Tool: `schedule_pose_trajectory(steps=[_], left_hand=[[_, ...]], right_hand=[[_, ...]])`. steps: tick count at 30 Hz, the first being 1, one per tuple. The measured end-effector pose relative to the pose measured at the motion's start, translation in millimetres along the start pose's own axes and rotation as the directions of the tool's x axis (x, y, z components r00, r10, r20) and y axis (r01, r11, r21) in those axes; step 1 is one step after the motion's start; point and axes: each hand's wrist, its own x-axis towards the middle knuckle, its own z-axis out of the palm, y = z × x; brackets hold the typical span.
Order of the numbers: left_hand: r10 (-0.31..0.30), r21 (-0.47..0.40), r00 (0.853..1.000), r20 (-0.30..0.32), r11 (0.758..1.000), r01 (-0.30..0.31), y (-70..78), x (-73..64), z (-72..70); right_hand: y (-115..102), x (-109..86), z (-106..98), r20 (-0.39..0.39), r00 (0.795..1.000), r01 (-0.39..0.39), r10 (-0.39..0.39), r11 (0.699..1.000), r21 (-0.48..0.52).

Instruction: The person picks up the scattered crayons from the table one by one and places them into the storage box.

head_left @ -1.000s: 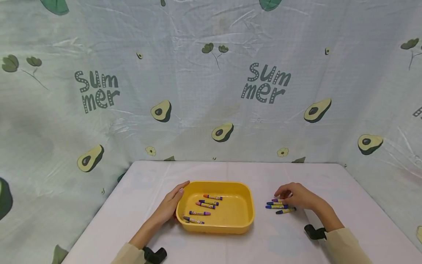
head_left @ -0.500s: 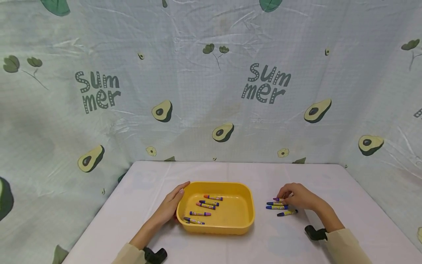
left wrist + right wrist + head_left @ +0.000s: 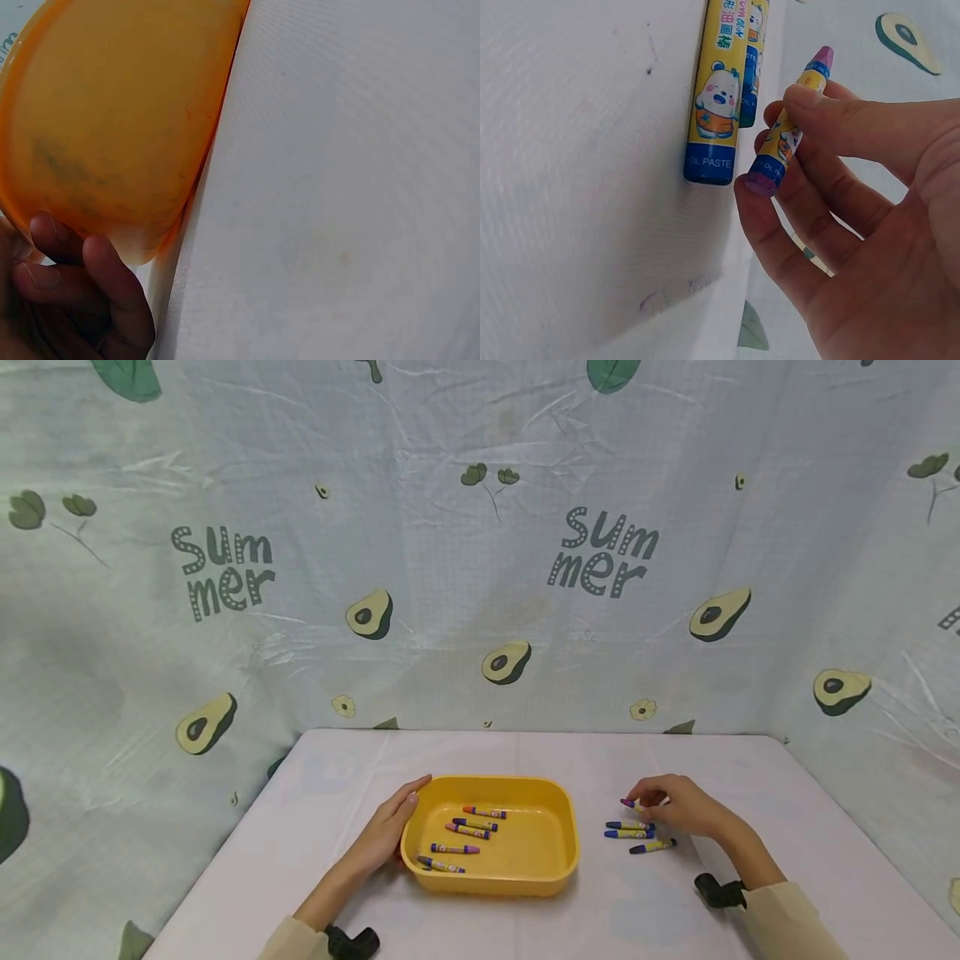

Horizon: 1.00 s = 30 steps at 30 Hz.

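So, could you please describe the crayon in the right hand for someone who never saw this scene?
On the white table, right of the yellow tray, lie three crayons with dark or blue tips. Just beyond them, the right hand pinches the crayon. Unlike those three, it is held, and its tip is purple.

The purple crayon (image 3: 784,142) has a yellow middle and tilts in the right hand (image 3: 677,804). Three dark crayons (image 3: 628,834) lie near it. Other crayons (image 3: 455,848) lie in the yellow tray (image 3: 528,839).
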Motion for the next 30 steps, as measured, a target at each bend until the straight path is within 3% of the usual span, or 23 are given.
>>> schedule_pose_trajectory(steps=[13, 23, 30], left_hand=[[0.027, 0.010, 1.000, 0.015, 1.000, -0.027, 1.2, -0.3, -0.4], [0.008, 0.010, 1.000, 0.005, 1.000, -0.008, 0.1, -2.6, 0.4], [0.011, 0.000, 1.000, 0.006, 1.000, -0.011, 1.6, -1.4, -0.1]], right_hand=[[-7.9, -0.1, -1.9, -0.004, 1.000, -0.007, 0.007, 1.000, 0.006], [-5.3, 4.3, 3.4, -0.006, 0.999, -0.043, 0.043, 0.999, 0.029], [-4.5, 7.1, 2.9, -0.003, 1.000, -0.018, 0.018, 1.000, 0.013]])
